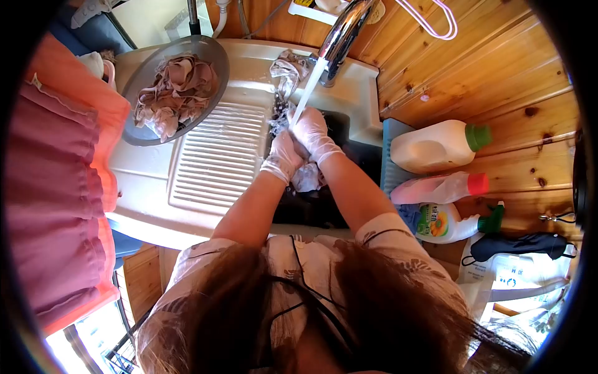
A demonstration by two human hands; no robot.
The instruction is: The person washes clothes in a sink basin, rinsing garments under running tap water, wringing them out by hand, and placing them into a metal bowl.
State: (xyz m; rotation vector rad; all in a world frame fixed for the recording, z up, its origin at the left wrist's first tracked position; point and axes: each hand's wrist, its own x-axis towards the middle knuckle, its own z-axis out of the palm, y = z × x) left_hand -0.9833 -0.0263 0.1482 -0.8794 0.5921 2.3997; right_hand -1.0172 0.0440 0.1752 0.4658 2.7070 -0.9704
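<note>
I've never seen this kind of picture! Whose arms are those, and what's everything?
Those arms belong to someone wearing a camera on their head, so you're looking down as they do. The left hand and right hand, in thin whitish gloves, meet where water runs from a shiny tap. They seem to hold wet cloth, but their grip is hard to see. On the pale counter, to the left, a grey bowl has crumpled pinkish cloths in it. To the right are three bottles.

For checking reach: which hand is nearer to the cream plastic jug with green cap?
Right. The right white-gloved hand is left of the jug; the left white-gloved hand is farther left.
</note>
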